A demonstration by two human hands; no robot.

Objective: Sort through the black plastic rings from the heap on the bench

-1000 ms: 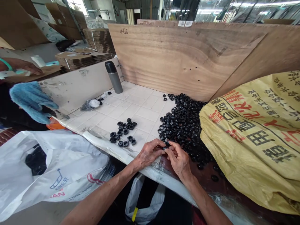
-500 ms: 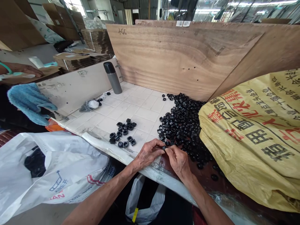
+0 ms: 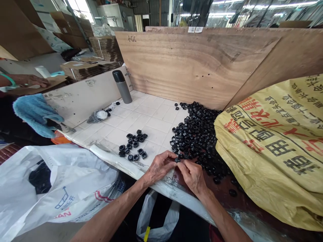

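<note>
Two bare hands, close together at the near edge of a pale tiled bench point(image 3: 153, 116). L hand point(image 3: 160, 166): thumb + fingers clamped on a small black part point(image 3: 177, 160). R hand point(image 3: 193, 176): fingertips bunched at the R side of the same part; can't tell if they grip or only touch, b/c the contact is partly hidden. So the part sits btwn the two hands' fingertips.

Just beyond the R hand: a big heap of black parts point(image 3: 199, 131), running back toward a wooden panel point(image 3: 202, 64). Beyond the L hand + to its L, apart from the heap: a small group of similar pcs point(image 3: 135, 143). Well R of the R hand: a yellow sack point(image 3: 267, 151), meeting the heap's R side. L of the L hand, off the bench edge: a white bag point(image 3: 80, 181).

Risks, as judged: the part is tiny + held by fingertips, so a slip could lose it in the heap or drop it over the edge, which runs under the wrists. Knuckles could knock loose pcs next to the R hand. If the sack sags L, it could shove the heap handward, poss. mixing pcs w/ the small group.
</note>
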